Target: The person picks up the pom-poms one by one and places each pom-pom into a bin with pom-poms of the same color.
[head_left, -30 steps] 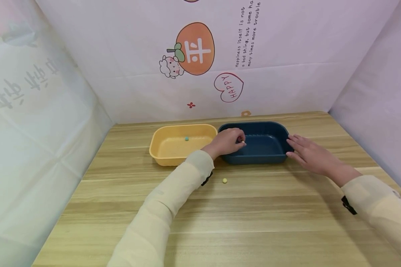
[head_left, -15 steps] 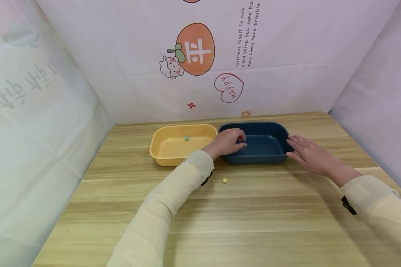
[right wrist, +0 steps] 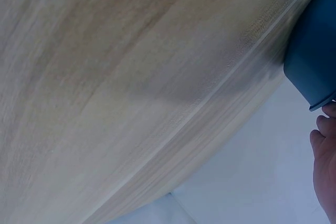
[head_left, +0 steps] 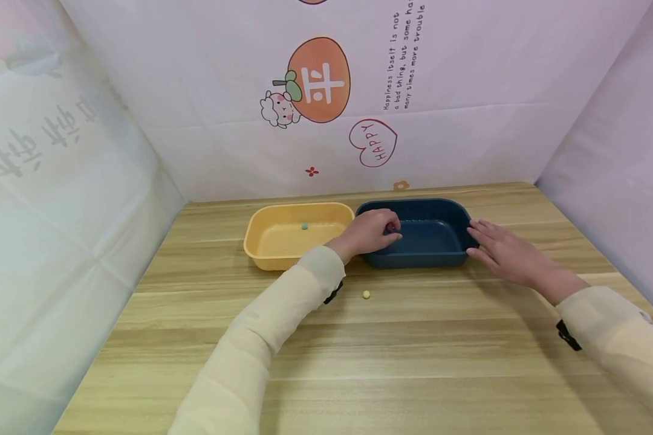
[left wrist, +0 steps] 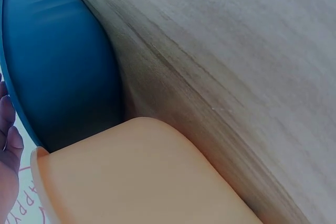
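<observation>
Over the left end of a dark blue plastic bin (head_left: 419, 260) is my left hand (head_left: 367, 231), its fingers loosely curled and its thumb a little apart from the forefinger. No object shows between them; the palm is hidden. In the left wrist view only some fingertips (left wrist: 7, 114) show, beside the bin rims. My right hand (head_left: 503, 251) has its fingers extended and touches the blue bin's right end. A small round teal bead (head_left: 305, 226) lies inside the yellow bin (head_left: 274, 264). On the table in front of the bins lies a small pale yellow bead (head_left: 366, 295).
Both bins stand side by side near the back of a wood-grain table (head_left: 359, 362). White printed cloth (head_left: 212, 121) rises behind and along both sides. My left forearm (head_left: 272, 320) reaches across the table in front of the yellow bin.
A small pale bead showed at my left fingertips a second ago and no longer shows there. My left forearm has shifted slightly leftward. My right hand stays put.
</observation>
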Available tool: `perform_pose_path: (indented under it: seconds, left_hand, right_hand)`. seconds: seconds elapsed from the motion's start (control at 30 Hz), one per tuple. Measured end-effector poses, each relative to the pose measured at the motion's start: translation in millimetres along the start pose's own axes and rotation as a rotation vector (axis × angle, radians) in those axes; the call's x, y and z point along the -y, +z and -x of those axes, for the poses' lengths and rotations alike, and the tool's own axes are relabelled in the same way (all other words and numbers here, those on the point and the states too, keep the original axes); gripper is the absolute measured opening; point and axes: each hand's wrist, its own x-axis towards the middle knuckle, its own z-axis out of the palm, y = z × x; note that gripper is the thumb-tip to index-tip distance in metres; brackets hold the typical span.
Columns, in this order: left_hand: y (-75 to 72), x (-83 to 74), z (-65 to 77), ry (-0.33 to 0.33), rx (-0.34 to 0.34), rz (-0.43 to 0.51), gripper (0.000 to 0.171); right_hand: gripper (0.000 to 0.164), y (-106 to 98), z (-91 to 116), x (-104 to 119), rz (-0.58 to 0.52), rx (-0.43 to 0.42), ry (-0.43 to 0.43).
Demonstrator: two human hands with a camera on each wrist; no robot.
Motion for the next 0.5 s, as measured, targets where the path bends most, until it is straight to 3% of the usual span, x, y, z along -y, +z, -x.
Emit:
perform_pose_path:
  seconds: [0.5]
  left_hand:
    - [-10.9,4.0,12.7,0.052,-0.04,0.049,0.022]
  right_hand:
    - [0.063,0.2,-0.2,0.0,-0.001,0.016,0.011]
